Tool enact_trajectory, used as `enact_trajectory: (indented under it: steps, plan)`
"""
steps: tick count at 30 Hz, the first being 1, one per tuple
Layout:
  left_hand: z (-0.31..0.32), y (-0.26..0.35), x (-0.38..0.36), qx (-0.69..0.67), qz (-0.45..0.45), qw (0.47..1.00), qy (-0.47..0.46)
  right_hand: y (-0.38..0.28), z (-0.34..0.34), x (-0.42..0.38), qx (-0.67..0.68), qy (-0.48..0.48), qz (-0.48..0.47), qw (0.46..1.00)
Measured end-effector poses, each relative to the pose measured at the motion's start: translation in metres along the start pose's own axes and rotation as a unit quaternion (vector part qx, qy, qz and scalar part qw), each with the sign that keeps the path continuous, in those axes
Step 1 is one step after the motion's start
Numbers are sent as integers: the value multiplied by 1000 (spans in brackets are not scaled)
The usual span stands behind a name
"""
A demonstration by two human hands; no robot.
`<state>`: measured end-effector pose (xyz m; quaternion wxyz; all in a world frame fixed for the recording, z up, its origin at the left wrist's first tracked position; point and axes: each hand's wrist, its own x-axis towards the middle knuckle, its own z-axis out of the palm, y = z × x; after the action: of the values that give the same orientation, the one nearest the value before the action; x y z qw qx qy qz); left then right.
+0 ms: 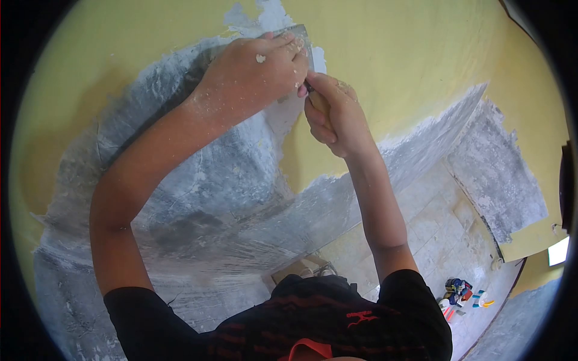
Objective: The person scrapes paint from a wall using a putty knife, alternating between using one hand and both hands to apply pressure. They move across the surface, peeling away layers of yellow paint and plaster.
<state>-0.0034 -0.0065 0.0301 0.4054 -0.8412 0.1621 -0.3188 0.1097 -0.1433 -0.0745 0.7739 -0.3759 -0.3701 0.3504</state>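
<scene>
A scraper with a flat metal blade (299,30) lies against the wall at the top middle. My right hand (344,114) is wrapped round its handle (319,103), below and to the right of the blade. Over the blade, my left hand (256,67) is closed on the tool, its fingers bent along the metal and partly hiding it. Pale flakes and dust stick to both hands. Around the blade, yellow paint (385,54) on the wall meets a patch of bare grey plaster (211,174) with ragged edges.
Another bare grey wall patch (500,171) shows at the right, beyond a pale tiled floor (421,210). Several tools and small items (459,292) lie on the floor at lower right. A box-like thing (301,268) stands by the wall's foot, partly hidden by my body.
</scene>
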Motion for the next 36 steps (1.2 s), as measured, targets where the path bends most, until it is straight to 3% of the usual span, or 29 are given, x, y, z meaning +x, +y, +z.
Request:
enact_trajectory:
  steps: [8,11,15,20,21,23,28,30,34,36]
  plan:
    - [-6,7,2,-30,-32,994,-103,-3,-5,-13,33,-17,44,998]
    - [6,10,-2,0,-1,999,-33,0,-7,-12,8,-1,36,999]
    - [3,16,-2,-5,-6,999,-46,4,-10,-15,-1,5,53,999]
    - [2,0,3,-16,-4,999,44,-11,2,-5,1,-1,18,1000]
    - [-1,4,2,-14,-5,999,43,-6,1,-7,1,-3,18,1000]
    - [-2,17,-4,13,-6,998,-57,7,-4,-15,13,2,50,999]
    - [0,3,-2,-29,-18,998,-58,-3,1,-6,-4,-4,33,999]
    - [6,-7,0,5,-10,999,46,-6,9,-2,0,1,11,1000]
    - [4,4,-9,39,27,998,31,9,4,-10,15,1,14,1000]
    - [2,14,-11,-31,0,999,-36,13,1,-15,6,5,39,999]
